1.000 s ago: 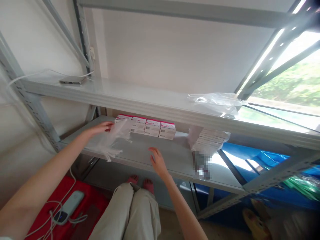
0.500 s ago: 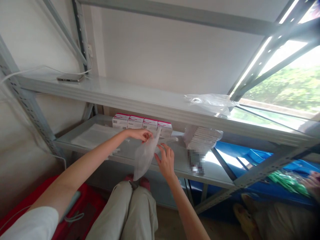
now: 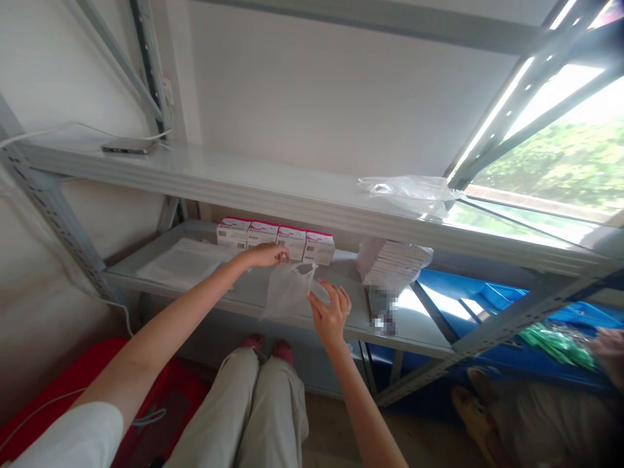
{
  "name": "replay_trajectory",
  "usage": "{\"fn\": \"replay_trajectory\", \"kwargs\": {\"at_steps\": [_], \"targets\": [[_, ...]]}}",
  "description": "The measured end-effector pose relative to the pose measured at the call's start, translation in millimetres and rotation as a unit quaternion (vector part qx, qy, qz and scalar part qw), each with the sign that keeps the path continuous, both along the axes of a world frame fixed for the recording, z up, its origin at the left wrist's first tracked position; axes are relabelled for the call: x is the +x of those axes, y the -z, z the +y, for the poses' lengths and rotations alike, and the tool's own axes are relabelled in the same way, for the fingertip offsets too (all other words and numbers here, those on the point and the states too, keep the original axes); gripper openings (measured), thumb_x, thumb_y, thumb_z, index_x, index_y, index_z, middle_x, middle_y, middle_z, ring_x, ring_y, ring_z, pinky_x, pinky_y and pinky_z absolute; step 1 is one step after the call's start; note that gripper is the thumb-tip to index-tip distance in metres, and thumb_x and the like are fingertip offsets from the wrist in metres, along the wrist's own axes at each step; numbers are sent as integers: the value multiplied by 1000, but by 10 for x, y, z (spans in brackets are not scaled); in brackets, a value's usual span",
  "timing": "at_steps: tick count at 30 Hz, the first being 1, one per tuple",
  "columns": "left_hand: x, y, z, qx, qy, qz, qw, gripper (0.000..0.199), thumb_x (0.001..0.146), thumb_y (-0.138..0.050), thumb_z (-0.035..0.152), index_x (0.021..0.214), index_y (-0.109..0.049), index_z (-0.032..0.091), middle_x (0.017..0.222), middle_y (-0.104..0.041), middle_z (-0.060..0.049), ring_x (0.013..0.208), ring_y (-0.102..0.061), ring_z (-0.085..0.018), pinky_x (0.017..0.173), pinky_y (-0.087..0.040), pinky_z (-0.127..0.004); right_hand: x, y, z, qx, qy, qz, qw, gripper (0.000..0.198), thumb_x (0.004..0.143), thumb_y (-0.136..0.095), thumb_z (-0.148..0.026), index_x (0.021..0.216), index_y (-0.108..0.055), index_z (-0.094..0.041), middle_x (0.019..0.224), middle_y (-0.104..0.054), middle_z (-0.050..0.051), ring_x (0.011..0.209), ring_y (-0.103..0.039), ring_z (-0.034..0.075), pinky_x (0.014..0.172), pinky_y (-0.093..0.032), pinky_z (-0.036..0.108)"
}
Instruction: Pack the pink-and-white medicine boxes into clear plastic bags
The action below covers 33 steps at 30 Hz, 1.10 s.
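Head view: I see one thin, translucent white plastic bag (image 3: 287, 292) hanging between both hands at the front of the grey metal lower shelf (image 3: 422, 333), its mouth parted. My left hand (image 3: 268, 255) reaches across from the left, palm down, fingertips pinching the bag's upper edge. My right hand (image 3: 332, 313) comes up from below, thumb and fingers curved at the bag's right side; I cannot tell whether they grip it. Behind stand four white boxes with pink tops (image 3: 291, 243) in one row. To their left lies a flat pile of translucent plastic bags (image 3: 180, 261), too merged to count. To their right, one clear plastic wrapper (image 3: 396, 263) holds a stack of flat white pieces.
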<state>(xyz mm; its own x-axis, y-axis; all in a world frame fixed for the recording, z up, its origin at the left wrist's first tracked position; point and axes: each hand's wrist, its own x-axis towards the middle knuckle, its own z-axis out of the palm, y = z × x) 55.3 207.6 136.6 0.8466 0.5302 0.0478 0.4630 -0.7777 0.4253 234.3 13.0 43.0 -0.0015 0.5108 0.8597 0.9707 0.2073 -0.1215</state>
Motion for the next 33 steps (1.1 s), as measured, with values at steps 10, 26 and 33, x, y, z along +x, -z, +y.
{"fn": "replay_trajectory", "kwargs": {"at_steps": [10, 26, 33], "targets": [[306, 37, -411, 295, -122, -107, 942, 29, 91, -46, 15, 119, -55, 18, 124, -54, -12, 116, -49, -24, 96, -38, -38, 16, 6, 31, -154, -97, -33, 983, 24, 94, -47, -21, 85, -69, -23, 85, -71, 3, 96, -62, 20, 102, -38, 44], [-54, 273, -1075, 372, 99, 21, 923, 20, 90, -46, 7, 93, -64, 14, 113, -61, -11, 82, -63, -18, 70, -46, -29, 123, 130, -47, -234, -43, -12, 971, 31, 95, -45, -32, 121, -61, -26, 125, -63, 7, 124, -50, 27, 107, -29, 54], [-347, 349, -977, 359, 124, 72, 922, 18, 78, -52, 1, 77, -62, 15, 86, -64, -6, 93, -60, -21, 111, -25, -48, 810, 9, 31, -227, 35, 284, 931, 45, 86, -40, -39, 114, -67, -15, 109, -68, 12, 86, -64, 23, 76, -48, 35]]}}
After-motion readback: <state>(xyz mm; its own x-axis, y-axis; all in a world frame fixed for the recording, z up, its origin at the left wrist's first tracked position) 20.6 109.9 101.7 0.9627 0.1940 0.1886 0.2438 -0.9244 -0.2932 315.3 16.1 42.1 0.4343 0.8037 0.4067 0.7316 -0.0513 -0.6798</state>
